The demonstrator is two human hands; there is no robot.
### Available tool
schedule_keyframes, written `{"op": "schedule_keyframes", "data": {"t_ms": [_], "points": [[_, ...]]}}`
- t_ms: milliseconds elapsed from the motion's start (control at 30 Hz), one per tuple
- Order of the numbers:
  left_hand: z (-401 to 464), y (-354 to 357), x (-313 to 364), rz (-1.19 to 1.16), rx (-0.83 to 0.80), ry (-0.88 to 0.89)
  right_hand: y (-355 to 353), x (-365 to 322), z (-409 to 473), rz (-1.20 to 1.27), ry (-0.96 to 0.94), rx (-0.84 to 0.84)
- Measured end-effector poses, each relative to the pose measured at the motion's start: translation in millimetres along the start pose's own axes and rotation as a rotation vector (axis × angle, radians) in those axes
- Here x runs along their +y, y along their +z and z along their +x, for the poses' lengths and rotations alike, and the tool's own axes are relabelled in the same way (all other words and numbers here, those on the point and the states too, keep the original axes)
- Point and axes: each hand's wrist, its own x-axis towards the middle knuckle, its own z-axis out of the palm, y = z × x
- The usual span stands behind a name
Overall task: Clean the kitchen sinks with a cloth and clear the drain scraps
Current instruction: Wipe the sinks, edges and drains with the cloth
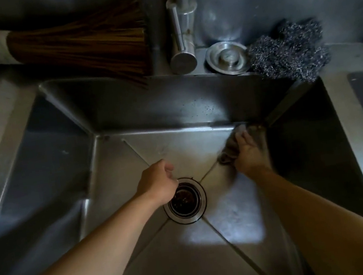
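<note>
1. The right hand [249, 154] presses a grey cloth [231, 148] against the floor of the steel sink [125, 112], in its far right corner; the fingers lie over the cloth, and the view cannot settle whether they curl round it.
2. The left hand [156, 182] hovers just above the drain [186, 200] at the middle of the sink floor, fingers loosely curled and holding nothing.
3. Dark scraps sit inside the drain.
4. On the far rim stand a bamboo brush [84, 48] at the left, the faucet [181, 32], a metal drain cover [227, 61] and steel wool [290, 53] towards the right corner.
</note>
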Motion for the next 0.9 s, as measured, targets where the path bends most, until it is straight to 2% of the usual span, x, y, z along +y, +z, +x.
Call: {"op": "schedule_keyframes", "data": {"t_ms": [67, 133, 200, 267, 300, 367, 433, 467, 500, 567, 600, 700, 767, 800, 833, 867, 900], "points": [[7.8, 1.4, 5.8, -0.006, 0.009, 0.017, 5.7, -14.9, 6.5, -0.032, -0.09, 0.002], [13.0, 2.0, 10.3, -0.006, 0.023, 0.021, 19.4, -26.5, 0.8, -0.032, -0.162, -0.065], [13.3, 3.0, 12.7, -0.001, 0.026, 0.019, 30.5, -35.9, -20.2, 0.215, -0.238, 0.021], [12.4, 3.1, 13.0, 0.014, 0.024, 0.019, 33.4, -44.2, -42.5, 0.661, -0.244, -0.023], [12.3, 2.8, 13.2, 0.023, 0.024, 0.02, 34.1, -44.0, -52.9, 0.784, -0.29, -0.033], [14.0, 1.8, 13.5, 0.026, 0.021, 0.019, 24.3, -35.5, -58.3, 0.866, -0.279, 0.017], [17.4, 1.3, 14.9, 0.027, 0.016, 0.019, 21.2, -11.2, -43.4, 0.834, -0.159, 0.185], [19.6, 1.2, 16.0, 0.034, 0.022, 0.022, 15.0, 1.5, -36.1, 0.69, -0.131, 0.263], [22.3, 1.5, 17.2, 0.04, 0.031, 0.027, 13.8, 14.1, -24.8, 0.461, -0.113, 0.255], [26.6, 2.4, 17.5, 0.038, 0.043, 0.037, -1.5, 28.7, 0.6, 0.305, 0.113, 0.169], [27.7, 2.2, 17.0, 0.031, 0.04, 0.04, -1.8, 32.3, 8.8, 0.136, 0.163, 0.166], [27.2, 0.2, 9.8, 0.022, 0.049, 0.031, 4.9, 13.9, 19.9, -0.064, 0.099, 0.171], [24.1, -3.0, -0.3, 0.012, 0.068, -0.006, 14.5, -18.2, 9.5, -0.124, -0.101, 0.048], [21.9, -4.9, -5.8, 0.006, 0.075, -0.027, 22.6, -36.3, 0.2, 0.01, -0.174, 0.012], [20.0, -6.9, -12.2, 0.0, 0.08, -0.046, 36.2, -48.0, -1.8, 0.107, -0.238, 0.065], [17.9, -9.5, -18.8, -0.007, 0.089, -0.063, 46.8, -60.6, -5.8, 0.139, -0.294, 0.094], [16.7, -11.2, -23.9, -0.008, 0.094, -0.074, 53.4, -71.9, -12.8, 0.07, -0.372, 0.041]]}}
